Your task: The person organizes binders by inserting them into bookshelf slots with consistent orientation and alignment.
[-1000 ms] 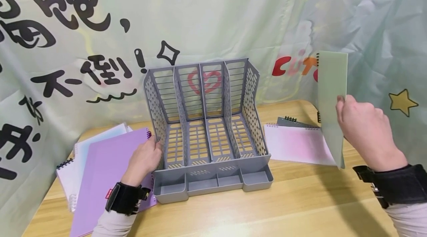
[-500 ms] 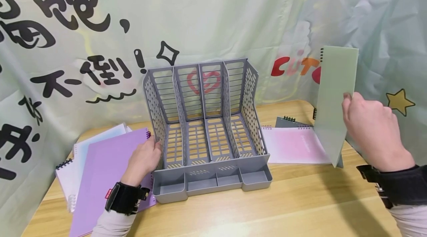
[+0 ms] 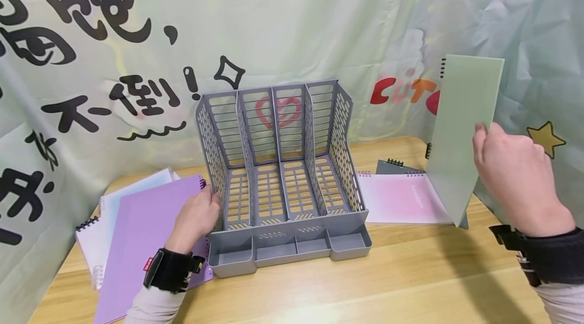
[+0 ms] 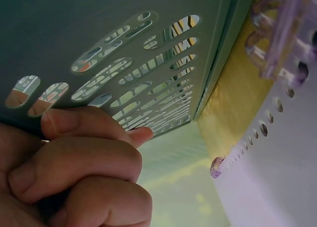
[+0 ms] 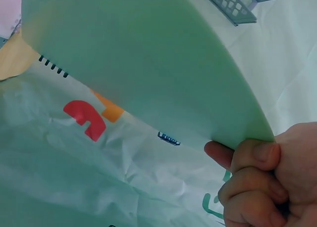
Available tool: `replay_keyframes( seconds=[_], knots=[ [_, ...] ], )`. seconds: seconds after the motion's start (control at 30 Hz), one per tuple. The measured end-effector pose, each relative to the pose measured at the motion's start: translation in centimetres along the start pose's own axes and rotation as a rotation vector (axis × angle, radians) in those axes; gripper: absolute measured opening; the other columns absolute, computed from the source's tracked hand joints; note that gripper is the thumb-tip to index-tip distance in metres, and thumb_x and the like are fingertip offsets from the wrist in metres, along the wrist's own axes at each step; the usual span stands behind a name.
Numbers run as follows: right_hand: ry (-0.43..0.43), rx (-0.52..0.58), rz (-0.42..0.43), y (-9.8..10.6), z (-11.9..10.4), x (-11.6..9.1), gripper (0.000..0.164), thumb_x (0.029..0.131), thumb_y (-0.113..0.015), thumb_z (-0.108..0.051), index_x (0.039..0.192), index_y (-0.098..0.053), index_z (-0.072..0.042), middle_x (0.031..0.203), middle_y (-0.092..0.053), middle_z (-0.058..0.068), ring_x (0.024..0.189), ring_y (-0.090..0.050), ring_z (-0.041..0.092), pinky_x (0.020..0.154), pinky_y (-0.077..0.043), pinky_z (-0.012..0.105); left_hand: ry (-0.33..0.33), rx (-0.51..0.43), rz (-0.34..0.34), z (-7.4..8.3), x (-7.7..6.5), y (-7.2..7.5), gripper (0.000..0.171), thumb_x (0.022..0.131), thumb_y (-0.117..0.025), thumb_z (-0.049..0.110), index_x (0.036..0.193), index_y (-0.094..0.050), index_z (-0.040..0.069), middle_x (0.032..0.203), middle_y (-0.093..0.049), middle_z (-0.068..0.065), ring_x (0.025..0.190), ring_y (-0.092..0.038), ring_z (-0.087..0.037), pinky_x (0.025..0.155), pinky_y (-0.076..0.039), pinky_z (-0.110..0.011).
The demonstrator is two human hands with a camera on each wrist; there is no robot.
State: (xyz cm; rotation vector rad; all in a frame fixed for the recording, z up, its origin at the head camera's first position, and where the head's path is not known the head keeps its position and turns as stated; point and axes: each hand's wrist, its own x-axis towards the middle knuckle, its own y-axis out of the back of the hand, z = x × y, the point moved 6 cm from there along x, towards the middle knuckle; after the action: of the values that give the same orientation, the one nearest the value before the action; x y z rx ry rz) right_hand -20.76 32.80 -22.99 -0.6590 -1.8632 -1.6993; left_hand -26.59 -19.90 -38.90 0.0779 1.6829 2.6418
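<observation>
My right hand (image 3: pixel 515 174) pinches the edge of a pale green spiral notebook (image 3: pixel 465 126), which stands upright at the right. Its black coils show along the far edge. In the right wrist view, curled fingers (image 5: pixel 255 187) hold the bending green cover (image 5: pixel 143 64). At the left front side of a grey desk file organizer (image 3: pixel 296 220), my left hand (image 3: pixel 196 217) grips the perforated side wall. The left wrist view shows curled fingers (image 4: pixel 94 160) against this slotted wall (image 4: pixel 148 64); where the thumb lies is hard to tell.
A purple spiral notebook (image 3: pixel 146 238) lies over white and blue notebooks (image 3: pixel 107 212) at the left. Right of the organizer are a pink notebook (image 3: pixel 401 197) and, partly under it, a dark grey one (image 3: pixel 392 166). A printed cloth (image 3: pixel 292 20) hangs behind the wooden table (image 3: pixel 310 288).
My right hand has moved right and slightly up, with the green notebook's top edge swinging right and its cover turning more toward the head view. My left hand and the organizer stay put.
</observation>
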Motion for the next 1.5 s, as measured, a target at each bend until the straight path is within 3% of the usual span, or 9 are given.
replay_keyframes(
  seconds=[0.23,0.8,1.03,1.2,1.5],
  knots=[
    [0.036,-0.028,0.038,0.7,-0.7,-0.2,0.047,0.104,-0.035,-0.021,0.060,-0.032,-0.006,0.041,-0.026,0.005,0.031,-0.032,0.034,0.029,-0.021,0.039,0.004,-0.008,0.000,0.1,0.0,0.1,0.036,0.103,-0.032,0.023,0.121,-0.051,-0.002,0.103,-0.061,-0.023,0.082,-0.058,-0.033,0.064,-0.046,-0.046],
    [0.041,0.028,0.096,2.1,-1.6,-0.3,0.047,0.102,-0.040,-0.017,0.057,-0.031,-0.007,0.040,-0.025,0.005,0.032,-0.033,0.035,0.034,-0.024,0.049,-0.002,-0.008,0.009,0.2,0.1,0.1,0.039,0.103,-0.033,0.023,0.124,-0.050,-0.004,0.108,-0.061,-0.025,0.085,-0.059,-0.035,0.067,-0.046,-0.047],
    [0.053,0.058,0.109,2.3,-2.6,-0.4,0.049,0.103,-0.039,-0.017,0.055,-0.030,-0.008,0.040,-0.025,0.004,0.031,-0.028,0.028,0.033,-0.021,0.040,-0.006,-0.001,0.004,-0.3,-0.1,0.1,0.044,0.104,-0.031,0.022,0.134,-0.044,-0.009,0.119,-0.055,-0.032,0.105,-0.054,-0.047,0.083,-0.043,-0.056],
    [0.047,0.060,0.107,2.5,-2.7,-0.4,0.048,0.103,-0.039,-0.016,0.056,-0.031,-0.007,0.040,-0.026,0.005,0.031,-0.029,0.031,0.034,-0.020,0.043,-0.014,-0.008,-0.002,-0.2,-0.1,0.0,0.042,0.104,-0.032,0.023,0.130,-0.046,-0.007,0.117,-0.056,-0.031,0.103,-0.055,-0.048,0.079,-0.045,-0.056],
    [0.075,0.060,0.132,2.8,-3.2,-0.8,0.047,0.103,-0.037,-0.014,0.057,-0.034,-0.006,0.041,-0.027,0.004,0.033,-0.024,0.024,0.033,-0.016,0.034,-0.011,-0.015,0.000,0.1,0.0,-0.1,0.041,0.104,-0.032,0.022,0.130,-0.047,-0.006,0.116,-0.057,-0.031,0.103,-0.055,-0.048,0.079,-0.044,-0.057]
  ],
)
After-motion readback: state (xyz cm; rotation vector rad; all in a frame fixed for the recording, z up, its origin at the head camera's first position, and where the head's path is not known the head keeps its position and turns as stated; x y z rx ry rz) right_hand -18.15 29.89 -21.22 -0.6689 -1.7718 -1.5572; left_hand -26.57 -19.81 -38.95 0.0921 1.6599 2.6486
